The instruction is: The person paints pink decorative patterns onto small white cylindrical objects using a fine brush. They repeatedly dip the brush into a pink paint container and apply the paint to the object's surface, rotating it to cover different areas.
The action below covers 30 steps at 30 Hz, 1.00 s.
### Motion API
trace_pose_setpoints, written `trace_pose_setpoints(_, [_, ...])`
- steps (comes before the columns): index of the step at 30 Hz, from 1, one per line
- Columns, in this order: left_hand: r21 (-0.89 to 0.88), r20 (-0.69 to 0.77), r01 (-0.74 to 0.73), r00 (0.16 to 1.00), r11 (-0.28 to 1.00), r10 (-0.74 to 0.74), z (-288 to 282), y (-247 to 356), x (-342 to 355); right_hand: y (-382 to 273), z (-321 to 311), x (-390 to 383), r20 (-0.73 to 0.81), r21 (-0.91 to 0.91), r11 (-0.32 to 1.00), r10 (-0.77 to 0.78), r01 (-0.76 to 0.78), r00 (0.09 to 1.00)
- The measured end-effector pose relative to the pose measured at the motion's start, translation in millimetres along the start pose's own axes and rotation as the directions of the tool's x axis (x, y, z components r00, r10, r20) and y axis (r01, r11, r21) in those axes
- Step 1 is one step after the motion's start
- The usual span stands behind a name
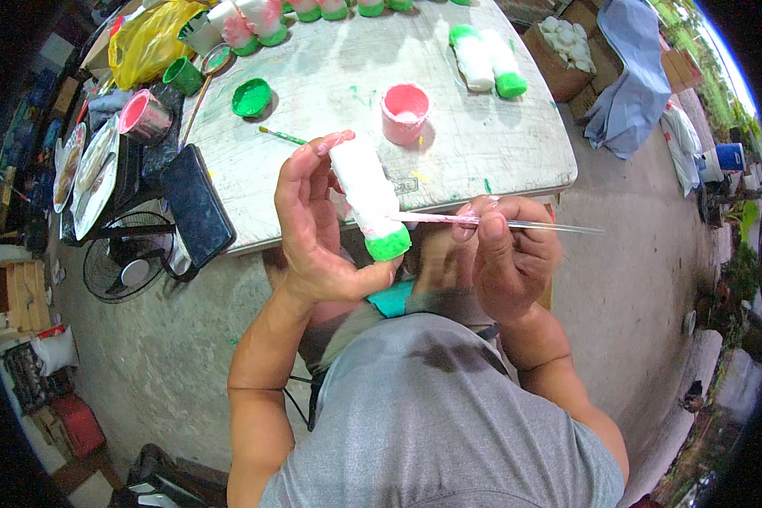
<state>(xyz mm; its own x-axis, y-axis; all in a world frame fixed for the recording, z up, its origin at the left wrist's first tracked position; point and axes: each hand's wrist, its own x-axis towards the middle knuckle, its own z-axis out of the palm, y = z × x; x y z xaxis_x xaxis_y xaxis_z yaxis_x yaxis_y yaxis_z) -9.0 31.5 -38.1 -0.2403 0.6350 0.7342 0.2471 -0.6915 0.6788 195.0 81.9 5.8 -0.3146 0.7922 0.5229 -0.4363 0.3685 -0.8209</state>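
My left hand point(313, 229) grips a white, lumpy cylinder point(362, 182) with a green-painted end, fingers at its top and thumb near the green part. My right hand point(510, 254) is closed around a slim paintbrush point(432, 218) with pink smears and a clear handle. The brush tip touches the white side just above the green band. Beyond the cylinder stands a pink paint pot point(405, 113) on the white table point(330, 76). A second brush with a green handle point(283, 135) lies behind my left fingertips.
Painted cylinders point(254, 24) line the far edge; two white-and-green ones point(488, 61) lie at the right. A green paint lid point(251, 97), a pink-stained cup point(144, 116), a dark phone point(196, 203) and a yellow bag point(154, 42) are at left. A fan point(129, 258) stands below the table.
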Motion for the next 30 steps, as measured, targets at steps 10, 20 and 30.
trace_pose_setpoints(10, [-0.061, 0.007, -0.027, 1.0, 0.998, 0.028, -1.2, -1.1, 0.9, -1.1, 0.1, -1.5, -0.015, 0.058, 0.998, -0.003, 0.004, 1.0])
trace_pose_setpoints(20, [-0.063, 0.007, -0.01, 1.0, 0.998, 0.01, -1.9, -0.2, -0.8, 0.0, 1.6, -1.2, -0.004, 0.049, 0.999, -0.006, 0.007, 1.0])
trace_pose_setpoints(30, [-0.109, -0.018, 0.019, 1.0, 0.994, -0.021, -2.5, 2.6, 1.1, -6.1, -3.8, -4.7, -0.023, 0.098, 0.993, 0.072, -0.069, 0.997])
